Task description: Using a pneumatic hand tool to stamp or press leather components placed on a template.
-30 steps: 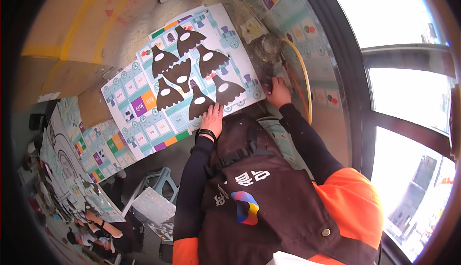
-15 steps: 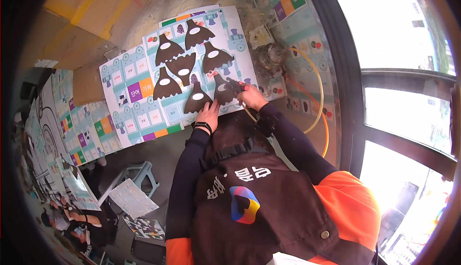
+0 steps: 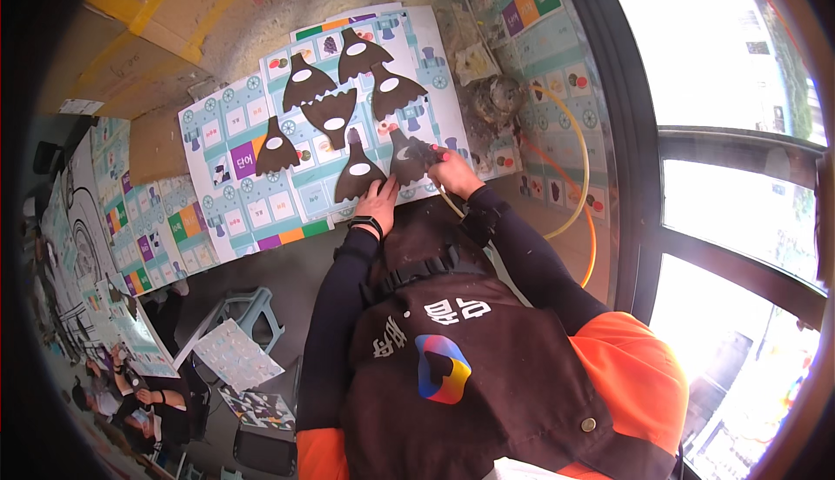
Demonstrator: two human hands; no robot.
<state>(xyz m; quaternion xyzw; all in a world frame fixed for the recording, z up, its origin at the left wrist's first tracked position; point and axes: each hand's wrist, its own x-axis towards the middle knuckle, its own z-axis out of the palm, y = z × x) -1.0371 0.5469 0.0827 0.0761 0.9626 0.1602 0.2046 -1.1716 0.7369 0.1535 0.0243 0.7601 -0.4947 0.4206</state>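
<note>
In my right hand [image 3: 454, 172] is a dark spray gun [image 3: 426, 156] with pinkish-red parts, its nozzle over a dark brown flared cutout [image 3: 404, 167]. Beside that cutout rests my left hand [image 3: 376, 203], fingers stretched flat, fingertips touching its lower left edge. The neighbouring cutout [image 3: 358, 177] lies right by these fingers. Several more such brown pieces with a white oval are spread farther off, among them one turned the other way [image 3: 330, 113] and one at the left [image 3: 276, 151]. Printed sheets [image 3: 235, 186] with pastel train pictures lie under them all.
Yellow and orange hoses [image 3: 581, 158] curve down at the right, near a crusted lump [image 3: 500, 97]. Cardboard [image 3: 165, 10] walls the far left. Windows [image 3: 739, 176] stand at the right. A pale stool [image 3: 257, 315] and other people [image 3: 130, 393] are at the lower left.
The leftmost brown cutout has slid left, away from the others, uncovering more printed sheet. Both my hands stay nearly where they were, the spray gun still over the same piece.
</note>
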